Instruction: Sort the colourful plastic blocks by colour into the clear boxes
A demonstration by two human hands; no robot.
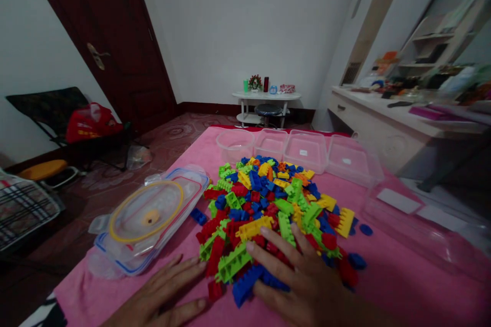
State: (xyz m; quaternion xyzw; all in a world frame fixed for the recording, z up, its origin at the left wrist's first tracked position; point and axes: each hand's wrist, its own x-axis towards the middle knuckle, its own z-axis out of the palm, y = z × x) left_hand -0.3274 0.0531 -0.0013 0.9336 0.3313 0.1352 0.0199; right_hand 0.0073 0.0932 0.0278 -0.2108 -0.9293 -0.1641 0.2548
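Two hands, left [165, 295] and right [303, 282], on brick pile [268, 196]

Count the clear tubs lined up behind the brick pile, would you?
4, in a row beyond the brick pile: a round tub leftmost, then three squarish tubs to its right. A larger clear box nearer right isn't counted.

Home, living room. Dark wooden door [103, 36], patterned red floor tiles [172, 133]. Small white side table [266, 96] at far wall: potted plant [255, 82], cups; stool [268, 110] beneath. Folding chair [46, 104] with red bag [90, 122] left. Cluttered dresser [368, 122], shelves [437, 46] right. Toy bricks [268, 204] heaped on pink-covered table [383, 276].
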